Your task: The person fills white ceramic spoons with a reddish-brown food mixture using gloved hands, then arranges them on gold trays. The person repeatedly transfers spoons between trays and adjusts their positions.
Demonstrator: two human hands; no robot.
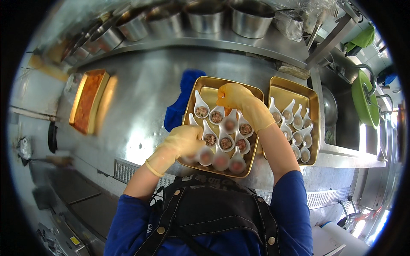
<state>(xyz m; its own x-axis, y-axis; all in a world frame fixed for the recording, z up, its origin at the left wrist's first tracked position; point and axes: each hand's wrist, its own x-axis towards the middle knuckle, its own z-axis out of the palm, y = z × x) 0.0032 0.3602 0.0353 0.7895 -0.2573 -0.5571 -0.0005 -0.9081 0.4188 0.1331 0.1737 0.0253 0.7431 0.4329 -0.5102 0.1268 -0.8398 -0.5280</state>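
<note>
White spoons filled with minced meat [210, 139] lie in rows in a gold metal tray [251, 166] in front of me. Gloved in pale yellow, my left hand [185, 139] is at the tray's left side, its fingertips by the handle of a filled spoon; whether they grip it cannot be told. My right hand [235, 96], in the same kind of glove, is bent over the upper rows, fingers curled, with something orange just below them. Its fingertips are partly hidden. A second gold tray [290, 84] to the right holds more filled white spoons [297, 121].
A blue cloth [185, 96] lies against the near tray's left side. At the far left stands a gold pan [89, 102] with orange contents. Steel pots [251, 20] line the raised shelf behind. A sink [342, 128] and green basin [365, 99] are at the right.
</note>
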